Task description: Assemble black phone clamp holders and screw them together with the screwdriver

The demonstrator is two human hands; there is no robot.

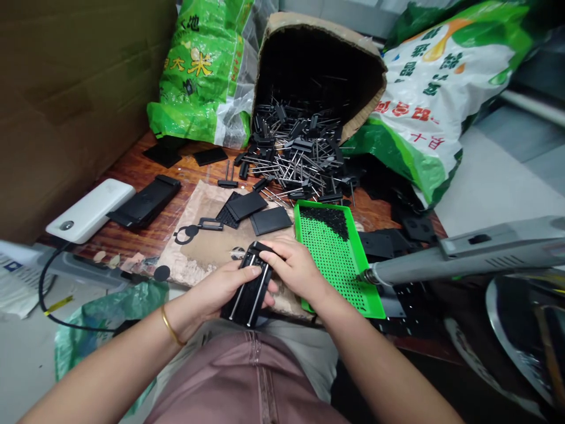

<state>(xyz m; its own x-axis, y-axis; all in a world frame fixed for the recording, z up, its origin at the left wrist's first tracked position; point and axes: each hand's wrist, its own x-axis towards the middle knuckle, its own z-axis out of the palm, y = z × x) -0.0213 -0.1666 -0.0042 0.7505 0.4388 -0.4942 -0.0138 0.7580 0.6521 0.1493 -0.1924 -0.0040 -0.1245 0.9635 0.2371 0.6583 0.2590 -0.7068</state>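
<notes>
Holding black two-pin plastic part (249,288) in my left hand (219,295), right hand (293,267) curled closed over its top end

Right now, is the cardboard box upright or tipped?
Tipped: the cardboard box lies on its side, mouth forward, with black pinned parts spilled out.

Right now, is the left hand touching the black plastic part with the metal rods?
Touching: the head view shows the left hand gripping the black plastic part, its fingertips pressed against the part's side.
</notes>
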